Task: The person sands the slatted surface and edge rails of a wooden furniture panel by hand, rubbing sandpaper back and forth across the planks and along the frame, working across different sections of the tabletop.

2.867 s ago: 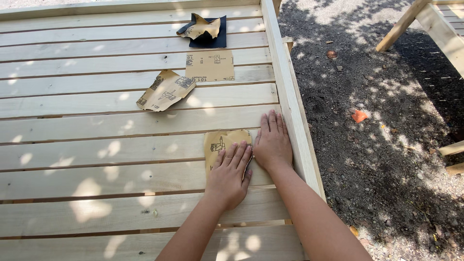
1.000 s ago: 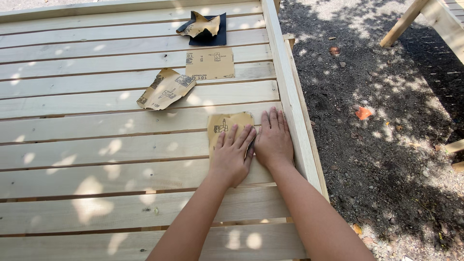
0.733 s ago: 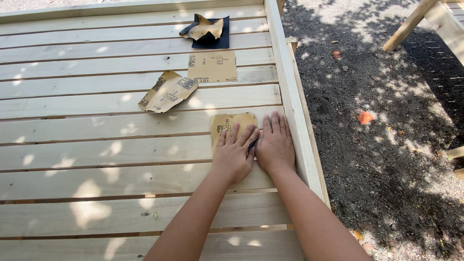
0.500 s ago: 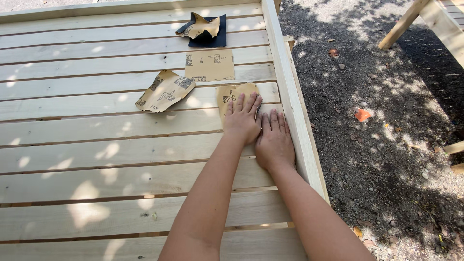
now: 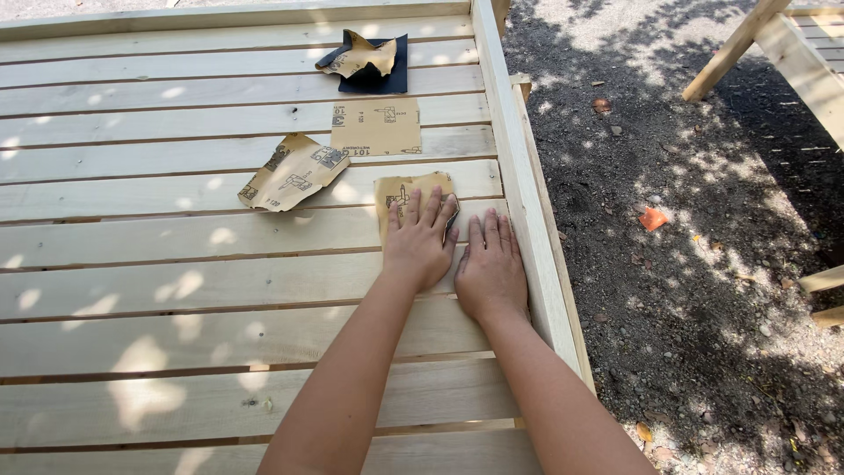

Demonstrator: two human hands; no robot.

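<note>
L hand (image 5: 420, 242) flat, fingers spread, pressing sandpaper sheet (image 5: 410, 193) onto slatted wooden surface (image 5: 176, 290) | R hand (image 5: 490, 268) flat, fingers apart on plank beside side rail (image 5: 519, 193) | I see spare sandpaper sheets (image 5: 294, 171) beyond.

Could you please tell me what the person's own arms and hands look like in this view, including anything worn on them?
Both forearms are bare up to the bottom edge of the frame: no sleeves show. The left hand and the right hand wear no gloves, and no rings, watch or bracelets are visible. The fingers are uncovered, with short, unpainted nails. Dappled light and leaf shadow fall across both arms.
</note>
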